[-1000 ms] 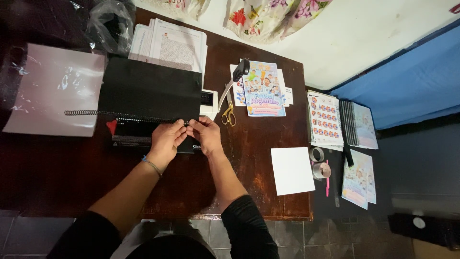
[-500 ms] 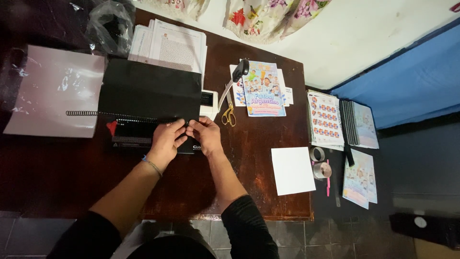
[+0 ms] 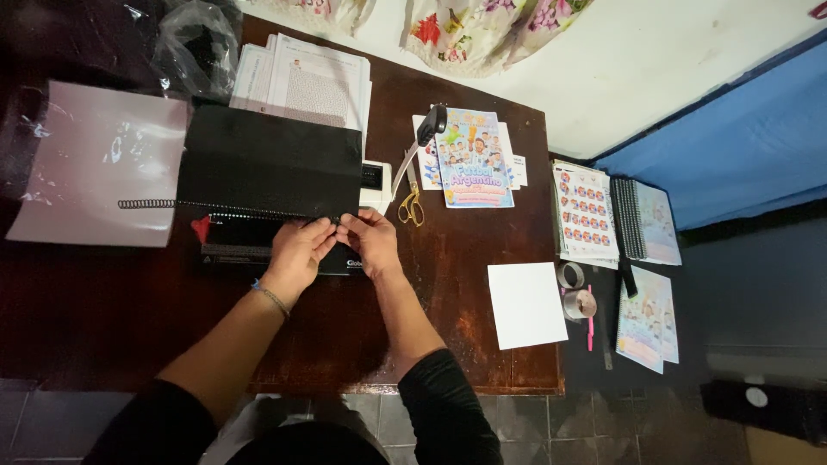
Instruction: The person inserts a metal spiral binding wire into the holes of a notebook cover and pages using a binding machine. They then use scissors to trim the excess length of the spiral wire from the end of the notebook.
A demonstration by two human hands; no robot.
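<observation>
Black plastic spiral coil [image 3: 215, 206] runs along the near edge of a black rectangular cover sheet [image 3: 269, 170] lying on a dark binding machine [image 3: 237, 251] on the brown wooden table [image 3: 465, 250]. The left hand [image 3: 297, 251] and right hand [image 3: 372, 241] meet at the coil's right end, fingertips pinched on it.

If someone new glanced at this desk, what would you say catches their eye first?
Probably the two hands, left hand and right hand, meeting at the lower edge of the black cover sheet on the binding machine, where a black spiral coil sticks out left. Next, the colourful booklet and yellow-handled scissors further right.
</observation>
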